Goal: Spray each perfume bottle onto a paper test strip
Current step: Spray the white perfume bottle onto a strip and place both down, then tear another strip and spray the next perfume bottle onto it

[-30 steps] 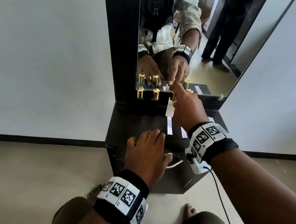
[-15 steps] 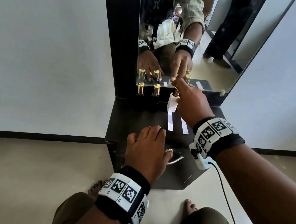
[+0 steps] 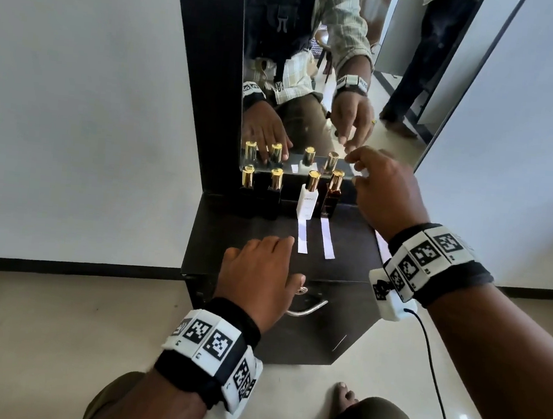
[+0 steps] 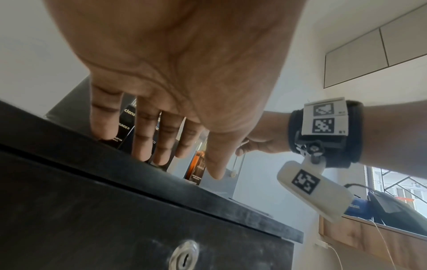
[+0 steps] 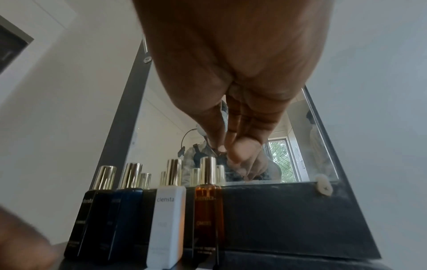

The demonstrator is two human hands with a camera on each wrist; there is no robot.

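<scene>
Head view: four upright gold-capped perfume bottles (image 3: pixel 310 195) line the far edge; the right hand (image 3: pixel 388 193), just right of them, pinches a white strip (image 3: pixel 356 171); open desktop lies right. Left wrist view: the left hand (image 4: pixel 175 73) rests flat, fingers straight. Right wrist view: the amber glass bottle (image 5: pixel 208 206) stands nearest.

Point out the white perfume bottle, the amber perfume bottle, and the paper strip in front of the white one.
White rectangular perfume bottle (image 3: pixel 307 204), head view, front face below the label.
Amber glass perfume bottle (image 5: pixel 208 215), right wrist view, front face.
White paper test strip (image 3: pixel 303 239), head view, middle of its length.
</scene>
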